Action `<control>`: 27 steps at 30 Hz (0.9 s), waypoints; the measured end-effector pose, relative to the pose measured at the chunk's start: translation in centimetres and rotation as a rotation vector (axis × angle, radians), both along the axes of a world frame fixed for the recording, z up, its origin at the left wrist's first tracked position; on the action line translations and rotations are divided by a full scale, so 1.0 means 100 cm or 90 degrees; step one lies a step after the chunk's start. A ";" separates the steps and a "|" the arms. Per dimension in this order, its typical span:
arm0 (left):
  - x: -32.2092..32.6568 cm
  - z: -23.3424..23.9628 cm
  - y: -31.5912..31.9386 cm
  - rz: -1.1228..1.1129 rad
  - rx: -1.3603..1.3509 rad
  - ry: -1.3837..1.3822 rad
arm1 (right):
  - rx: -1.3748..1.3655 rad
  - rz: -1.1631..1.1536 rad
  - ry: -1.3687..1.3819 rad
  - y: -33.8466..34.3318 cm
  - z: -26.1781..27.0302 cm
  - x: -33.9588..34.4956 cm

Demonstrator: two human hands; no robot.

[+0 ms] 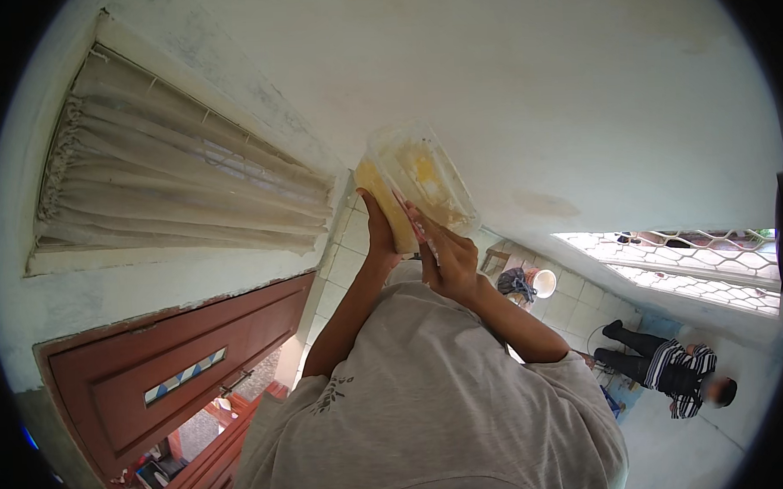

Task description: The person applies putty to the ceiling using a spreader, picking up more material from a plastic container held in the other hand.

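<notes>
My left hand (381, 235) is raised in front of me, its thumb up along a pale yellow slab (383, 203), which may be a sponge or a float. Beside the slab is a clear plastic tub (428, 172), tilted, with yellow and whitish residue inside. My right hand (453, 255) comes up on the other side, fingers closed on a thin pinkish-red piece (418, 230) between slab and tub. White smears show near its fingers. What supports the underside of the tub is hidden.
A pale plastered wall (555, 109) rises ahead. Left are a curtained window (188, 174) and a reddish-brown door (176, 362). A pail (543, 283) and a dark plastic bag (514, 281) stand on floor tiles (341, 272). Another person (667, 364) is at right, near a metal grille (689, 253).
</notes>
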State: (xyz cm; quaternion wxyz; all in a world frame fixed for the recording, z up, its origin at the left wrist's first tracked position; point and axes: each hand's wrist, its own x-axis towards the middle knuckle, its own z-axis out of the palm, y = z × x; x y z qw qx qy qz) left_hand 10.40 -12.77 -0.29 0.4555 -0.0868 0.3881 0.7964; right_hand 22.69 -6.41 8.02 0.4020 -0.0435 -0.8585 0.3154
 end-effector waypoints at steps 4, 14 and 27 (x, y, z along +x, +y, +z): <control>-0.010 -0.030 -0.010 -0.032 0.091 -0.018 | 0.034 0.002 0.036 -0.003 0.001 -0.003; 0.000 -0.054 -0.027 -0.175 0.131 -0.026 | 0.113 0.056 0.073 -0.005 0.013 -0.016; 0.007 -0.018 0.009 -0.150 0.125 0.016 | 0.038 0.251 0.171 -0.015 0.016 -0.001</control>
